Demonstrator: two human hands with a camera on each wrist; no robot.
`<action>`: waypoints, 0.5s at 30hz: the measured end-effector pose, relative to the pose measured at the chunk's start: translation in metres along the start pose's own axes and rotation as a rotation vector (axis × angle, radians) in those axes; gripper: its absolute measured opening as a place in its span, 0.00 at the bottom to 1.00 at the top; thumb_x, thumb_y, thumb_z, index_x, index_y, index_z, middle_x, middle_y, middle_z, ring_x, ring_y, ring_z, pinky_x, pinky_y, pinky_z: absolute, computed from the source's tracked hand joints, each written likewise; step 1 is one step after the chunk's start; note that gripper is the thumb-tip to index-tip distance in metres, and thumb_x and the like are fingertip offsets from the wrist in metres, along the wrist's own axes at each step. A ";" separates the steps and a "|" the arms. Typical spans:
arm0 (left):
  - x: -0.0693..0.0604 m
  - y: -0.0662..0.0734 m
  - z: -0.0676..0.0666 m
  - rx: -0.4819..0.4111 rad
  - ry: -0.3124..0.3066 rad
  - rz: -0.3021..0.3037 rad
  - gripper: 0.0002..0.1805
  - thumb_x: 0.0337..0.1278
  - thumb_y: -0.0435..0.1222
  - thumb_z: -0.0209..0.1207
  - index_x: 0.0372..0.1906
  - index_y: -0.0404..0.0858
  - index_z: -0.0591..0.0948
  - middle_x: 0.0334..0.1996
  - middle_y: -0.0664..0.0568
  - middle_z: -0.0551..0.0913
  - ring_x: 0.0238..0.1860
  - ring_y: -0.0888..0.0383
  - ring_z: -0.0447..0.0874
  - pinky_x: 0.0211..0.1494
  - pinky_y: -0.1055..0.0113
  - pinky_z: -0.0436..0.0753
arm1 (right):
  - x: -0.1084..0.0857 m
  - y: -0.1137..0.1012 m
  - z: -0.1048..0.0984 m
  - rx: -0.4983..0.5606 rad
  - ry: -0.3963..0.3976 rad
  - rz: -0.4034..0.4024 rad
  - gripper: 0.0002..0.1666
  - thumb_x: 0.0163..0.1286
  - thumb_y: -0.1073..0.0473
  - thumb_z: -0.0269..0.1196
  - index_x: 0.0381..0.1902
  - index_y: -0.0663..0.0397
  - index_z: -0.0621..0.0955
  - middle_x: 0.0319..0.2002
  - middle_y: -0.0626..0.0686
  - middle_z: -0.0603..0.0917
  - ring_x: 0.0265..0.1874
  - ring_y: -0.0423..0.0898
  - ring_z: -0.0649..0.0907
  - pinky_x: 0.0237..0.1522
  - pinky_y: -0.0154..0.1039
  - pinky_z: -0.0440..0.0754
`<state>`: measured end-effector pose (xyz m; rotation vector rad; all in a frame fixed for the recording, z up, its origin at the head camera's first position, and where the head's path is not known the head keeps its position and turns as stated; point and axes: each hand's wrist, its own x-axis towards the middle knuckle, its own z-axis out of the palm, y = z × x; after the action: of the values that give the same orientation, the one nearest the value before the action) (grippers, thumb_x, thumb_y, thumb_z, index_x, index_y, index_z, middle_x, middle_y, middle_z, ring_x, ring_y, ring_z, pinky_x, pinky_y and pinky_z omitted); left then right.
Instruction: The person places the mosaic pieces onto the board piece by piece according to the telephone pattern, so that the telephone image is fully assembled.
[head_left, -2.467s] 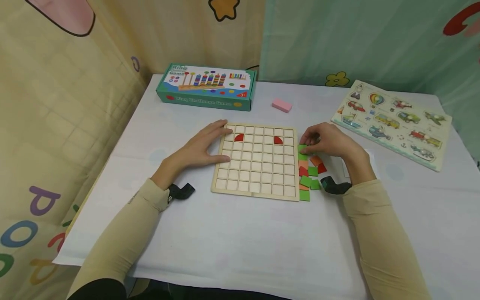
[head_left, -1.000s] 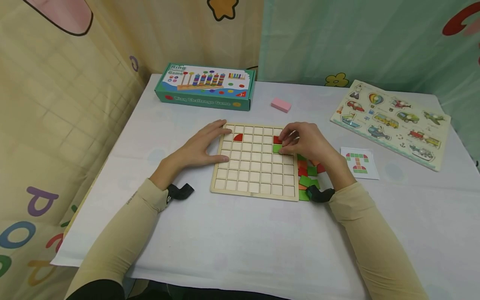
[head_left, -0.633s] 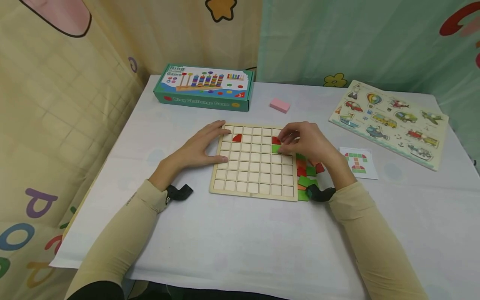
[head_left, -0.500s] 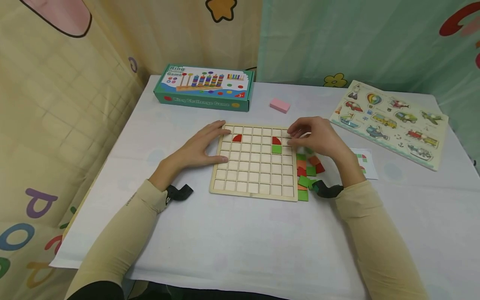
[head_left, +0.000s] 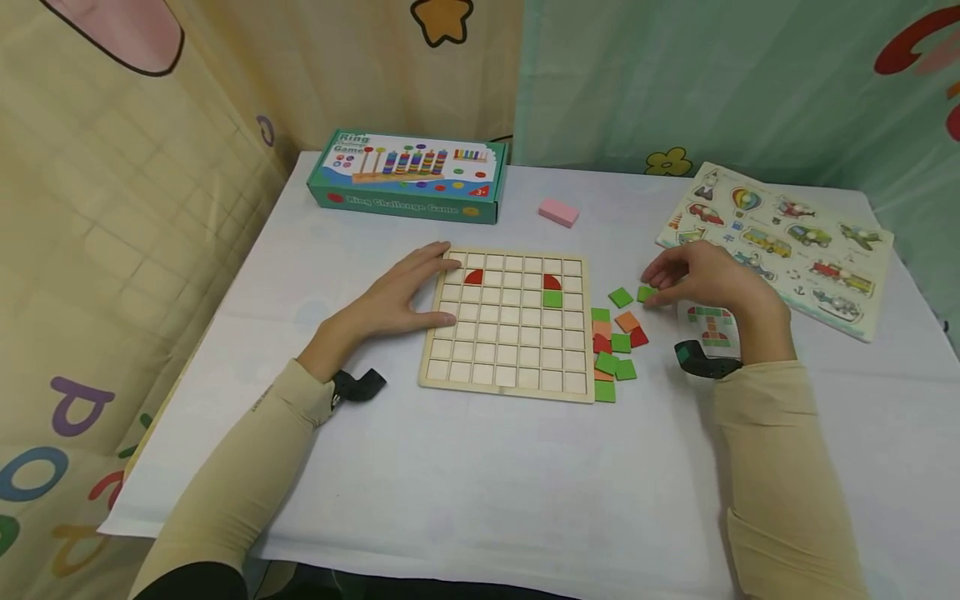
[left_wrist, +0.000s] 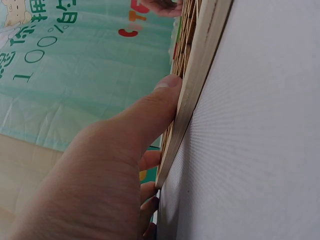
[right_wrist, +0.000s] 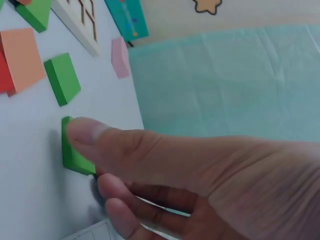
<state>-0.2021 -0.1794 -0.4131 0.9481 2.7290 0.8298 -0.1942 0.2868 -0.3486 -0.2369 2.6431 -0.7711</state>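
A wooden grid board [head_left: 510,392] lies on the table. It holds two red quarter-round tiles, one at upper left [head_left: 474,277] and one at upper right [head_left: 552,282], with a green square tile [head_left: 552,299] directly below the right one. My left hand [head_left: 401,296] rests at the board's left edge, fingers spread; in the left wrist view its thumb [left_wrist: 160,95] lies on the rim. Right of the board, my right hand [head_left: 708,279] pinches another green tile [right_wrist: 77,162] between thumb and fingers, just above the picture card [head_left: 708,325].
Loose green, orange and red tiles [head_left: 621,342] lie along the board's right side. A pink block [head_left: 558,212] and a green ring game box [head_left: 408,177] stand behind the board. A vehicle picture puzzle [head_left: 817,250] lies at the back right.
My right hand placed a green tile under the right red one, let go, and moved right off the board to another green tile. My left hand stayed put.
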 end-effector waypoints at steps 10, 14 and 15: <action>0.000 0.000 -0.001 -0.001 0.000 0.006 0.47 0.56 0.58 0.73 0.78 0.49 0.70 0.86 0.51 0.52 0.87 0.49 0.44 0.86 0.42 0.51 | 0.005 -0.001 0.006 0.015 -0.002 -0.004 0.21 0.63 0.59 0.78 0.49 0.64 0.85 0.42 0.59 0.84 0.43 0.54 0.78 0.40 0.37 0.77; -0.001 0.000 -0.001 -0.001 0.002 0.005 0.47 0.56 0.59 0.73 0.78 0.49 0.69 0.86 0.52 0.52 0.87 0.49 0.44 0.86 0.42 0.51 | 0.007 0.000 0.008 0.017 0.002 -0.015 0.20 0.64 0.59 0.78 0.49 0.62 0.84 0.44 0.60 0.82 0.45 0.54 0.76 0.43 0.40 0.76; -0.001 0.000 -0.001 -0.004 0.001 0.003 0.47 0.56 0.59 0.73 0.78 0.49 0.69 0.86 0.52 0.52 0.87 0.49 0.44 0.86 0.42 0.52 | 0.007 0.000 0.008 0.020 0.006 -0.019 0.20 0.64 0.59 0.78 0.49 0.62 0.84 0.44 0.60 0.82 0.45 0.54 0.76 0.43 0.39 0.76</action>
<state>-0.2016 -0.1800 -0.4125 0.9519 2.7269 0.8358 -0.1972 0.2813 -0.3570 -0.2552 2.6411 -0.8045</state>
